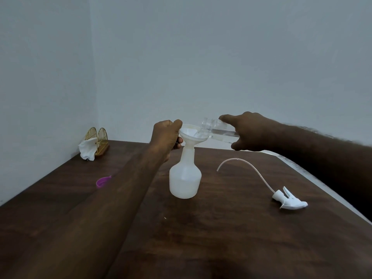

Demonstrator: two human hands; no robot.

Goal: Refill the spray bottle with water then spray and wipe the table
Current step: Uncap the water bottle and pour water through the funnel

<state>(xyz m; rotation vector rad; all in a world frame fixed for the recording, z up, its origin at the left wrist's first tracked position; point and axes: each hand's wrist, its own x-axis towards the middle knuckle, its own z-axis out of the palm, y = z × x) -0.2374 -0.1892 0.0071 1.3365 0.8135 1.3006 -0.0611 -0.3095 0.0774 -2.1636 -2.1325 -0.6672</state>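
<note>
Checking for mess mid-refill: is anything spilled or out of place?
No clear spill. The trigger sprayer lies on its side on the table, off the spray bottle, and a purple cap lies loose; both fit a refill.

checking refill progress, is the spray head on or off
Off: the spray head lies on the table; a funnel sits in the spray bottle.

Right hand (248, 130) tips water bottle (216, 129) over funnel (191, 133).

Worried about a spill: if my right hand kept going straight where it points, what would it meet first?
Likely the funnel, under the clear bottle it holds; the left hand is just beyond. Depth is unclear.
</note>
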